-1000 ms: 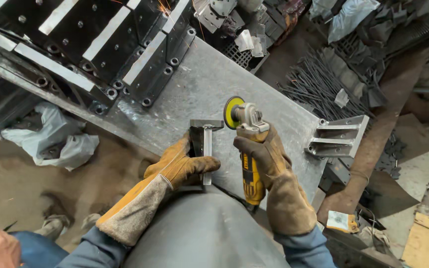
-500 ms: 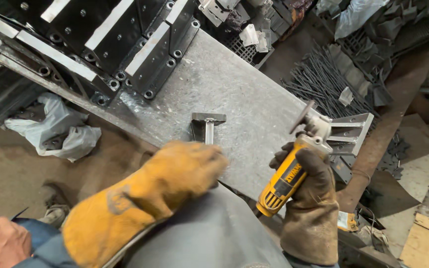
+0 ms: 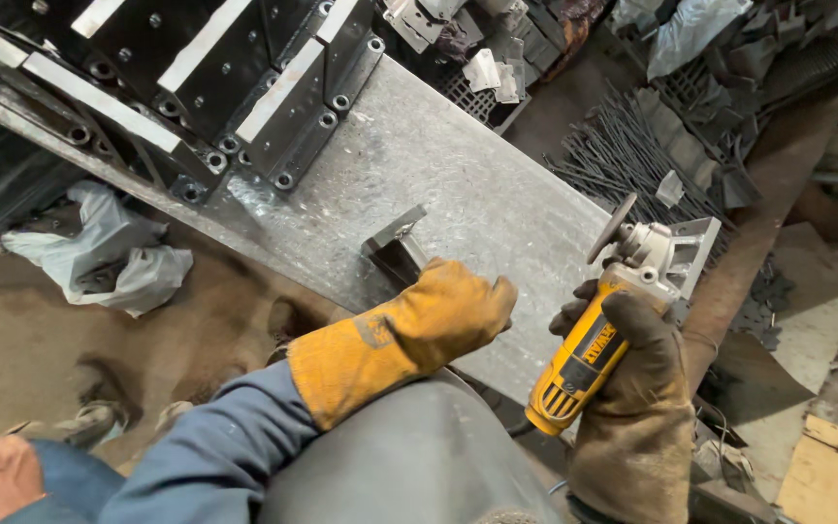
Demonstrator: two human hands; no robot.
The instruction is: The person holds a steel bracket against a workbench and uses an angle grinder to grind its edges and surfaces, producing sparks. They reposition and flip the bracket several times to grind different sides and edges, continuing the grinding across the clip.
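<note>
Right hand has a closed grip round the yellow angle grinder, disc lifted off to the right of the table, so judged paused, not cutting. Left hand, in an orange glove, closes on the near end of the small metal bracket lying on the table. Grinder carries a dark label strip on its yellow body; crumpled grey plastic bag on the floor at left

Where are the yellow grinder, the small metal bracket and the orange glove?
yellow grinder point(image 3: 584, 364), head view, on its body.
small metal bracket point(image 3: 398, 243), head view, on its upper plate.
orange glove point(image 3: 409, 335), head view, back of left hand.
</note>
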